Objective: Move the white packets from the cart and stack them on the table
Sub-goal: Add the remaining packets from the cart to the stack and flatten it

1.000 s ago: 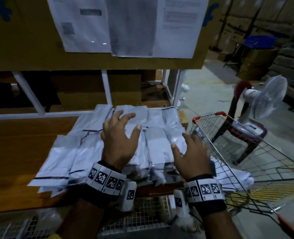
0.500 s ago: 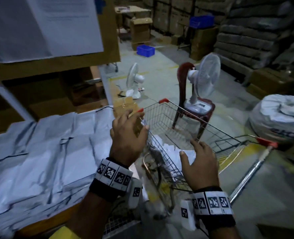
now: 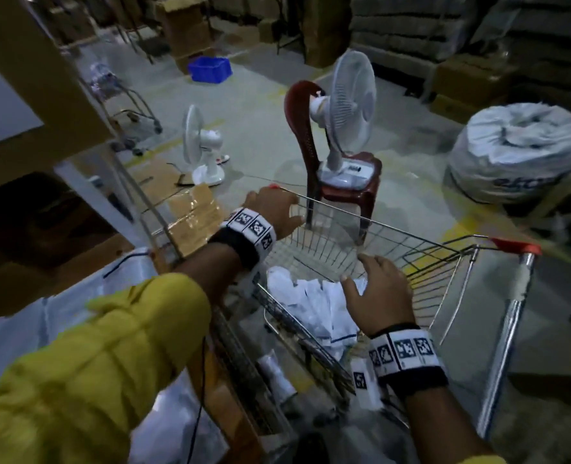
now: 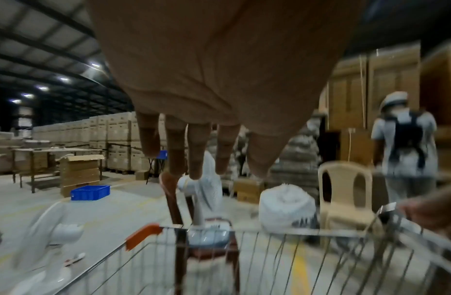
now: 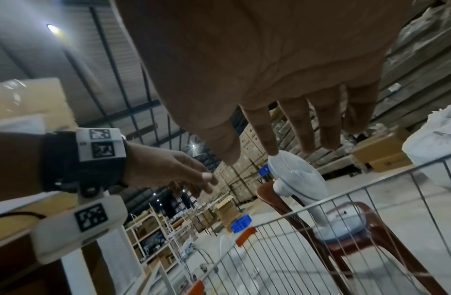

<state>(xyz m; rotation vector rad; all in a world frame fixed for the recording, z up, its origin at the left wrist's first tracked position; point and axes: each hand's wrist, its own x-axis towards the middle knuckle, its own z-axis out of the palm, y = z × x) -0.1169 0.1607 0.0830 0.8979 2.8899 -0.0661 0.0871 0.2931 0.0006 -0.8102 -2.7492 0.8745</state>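
A wire shopping cart [image 3: 421, 262] with red corner caps stands right of the table. Several white packets [image 3: 314, 303] lie heaped in its near left part. My left hand [image 3: 274, 209] reaches over the cart's far left corner, fingers straight and empty; the left wrist view shows the left hand [image 4: 194, 155] above the cart rim [image 4: 269, 231]. Empty too, my right hand [image 3: 374, 293] hovers with fingers spread just above the packets, and in the right wrist view the right hand [image 5: 289, 139] holds nothing. Stacked white packets [image 3: 26, 323] cover the table at lower left.
A red chair [image 3: 341, 182] carrying a white fan [image 3: 351, 98] stands just beyond the cart. Another fan [image 3: 200, 152] sits on the floor, with taped cardboard [image 3: 193, 216] beside the table. A big white sack [image 3: 518, 152] lies right. A person [image 4: 405, 147] stands in the background.
My view has swung right from the table's packet stack to the cart. Both hands left the stack and now reach over the cart basket, the left farther ahead.
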